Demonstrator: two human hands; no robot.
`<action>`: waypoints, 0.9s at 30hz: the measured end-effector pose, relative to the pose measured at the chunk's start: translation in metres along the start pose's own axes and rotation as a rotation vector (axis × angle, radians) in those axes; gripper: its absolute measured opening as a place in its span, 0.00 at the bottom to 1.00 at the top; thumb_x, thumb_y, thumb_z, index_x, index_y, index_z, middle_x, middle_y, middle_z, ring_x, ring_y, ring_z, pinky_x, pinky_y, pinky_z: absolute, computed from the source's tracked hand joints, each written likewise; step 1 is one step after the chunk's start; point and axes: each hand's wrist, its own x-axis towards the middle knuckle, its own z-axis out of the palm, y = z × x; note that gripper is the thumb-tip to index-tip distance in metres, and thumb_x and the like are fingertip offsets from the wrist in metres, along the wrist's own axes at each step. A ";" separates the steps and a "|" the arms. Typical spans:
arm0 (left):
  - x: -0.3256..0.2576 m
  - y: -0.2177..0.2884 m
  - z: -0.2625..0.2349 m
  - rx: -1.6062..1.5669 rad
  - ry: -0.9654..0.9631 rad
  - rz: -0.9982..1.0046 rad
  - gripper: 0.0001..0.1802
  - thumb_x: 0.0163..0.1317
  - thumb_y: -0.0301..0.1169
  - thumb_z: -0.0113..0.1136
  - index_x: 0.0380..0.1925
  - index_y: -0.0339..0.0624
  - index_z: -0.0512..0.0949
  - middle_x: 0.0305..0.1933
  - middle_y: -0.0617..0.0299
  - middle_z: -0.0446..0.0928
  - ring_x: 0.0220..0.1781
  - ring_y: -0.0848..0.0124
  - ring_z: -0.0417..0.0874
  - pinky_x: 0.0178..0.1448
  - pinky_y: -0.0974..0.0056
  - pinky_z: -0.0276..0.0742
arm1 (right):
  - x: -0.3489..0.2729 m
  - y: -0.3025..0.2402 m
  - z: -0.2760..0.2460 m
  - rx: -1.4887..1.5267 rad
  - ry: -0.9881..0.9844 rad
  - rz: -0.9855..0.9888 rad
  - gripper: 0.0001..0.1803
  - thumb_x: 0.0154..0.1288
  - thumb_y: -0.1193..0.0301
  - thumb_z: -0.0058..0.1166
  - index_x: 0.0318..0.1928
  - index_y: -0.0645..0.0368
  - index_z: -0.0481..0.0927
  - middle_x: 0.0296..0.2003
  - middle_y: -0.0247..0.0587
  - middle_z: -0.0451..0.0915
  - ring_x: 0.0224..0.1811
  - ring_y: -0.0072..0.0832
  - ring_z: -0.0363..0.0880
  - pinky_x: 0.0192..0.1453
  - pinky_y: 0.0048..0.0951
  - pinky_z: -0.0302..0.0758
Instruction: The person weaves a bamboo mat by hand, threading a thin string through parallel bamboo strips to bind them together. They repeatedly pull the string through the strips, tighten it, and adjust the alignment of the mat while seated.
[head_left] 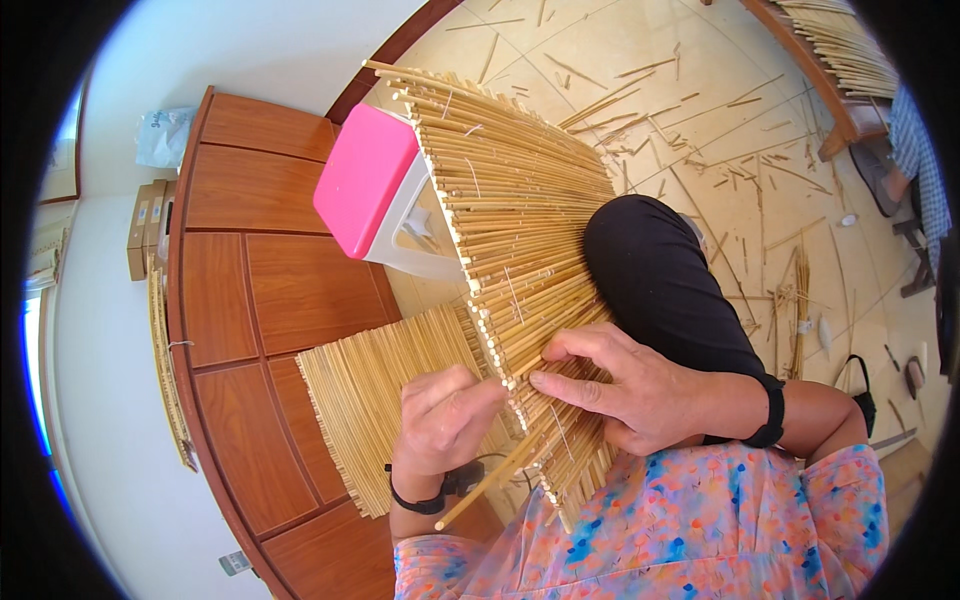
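A mat of straw-coloured reed stalks (520,210), tied in rows with pale thread, lies slanted across my lap and over my dark-trousered knee. My right hand (640,390) rests on it, thumb and forefinger pinching stalks near the cut left edge. Just beside that edge my left hand (440,420) is closed, its fingertips pressed together; whatever they hold is too small or hidden to make out. Below my hands, one stalk (480,490) juts out from the mat toward the lower left.
A second reed mat (380,390) lies beyond my left hand, by a brown wooden cabinet (300,290). Behind the mat stands a white bin with a pink lid (368,180). Reed scraps litter the tiled floor (720,110). At the right, another person's sandalled foot (880,180) is near a wooden bench (840,120).
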 end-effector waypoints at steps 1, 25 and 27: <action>0.000 0.000 0.000 -0.007 0.002 -0.001 0.16 0.47 0.16 0.69 0.38 0.40 0.82 0.20 0.64 0.68 0.17 0.69 0.71 0.20 0.64 0.63 | 0.000 0.000 0.000 0.000 0.001 0.001 0.51 0.36 0.86 0.56 0.71 0.56 0.67 0.60 0.54 0.64 0.62 0.50 0.69 0.64 0.49 0.69; -0.006 0.009 0.004 -0.059 0.041 -0.092 0.15 0.50 0.14 0.68 0.39 0.39 0.83 0.21 0.63 0.68 0.17 0.70 0.70 0.21 0.65 0.63 | 0.001 -0.003 -0.002 -0.001 0.008 0.022 0.50 0.37 0.86 0.55 0.71 0.56 0.68 0.59 0.54 0.64 0.62 0.50 0.69 0.66 0.48 0.68; -0.005 0.012 0.004 -0.060 0.063 -0.129 0.14 0.50 0.14 0.68 0.37 0.39 0.83 0.20 0.63 0.67 0.17 0.70 0.70 0.21 0.65 0.62 | 0.001 -0.004 -0.003 -0.001 0.006 0.028 0.50 0.37 0.85 0.55 0.71 0.56 0.68 0.59 0.54 0.64 0.62 0.50 0.69 0.66 0.48 0.68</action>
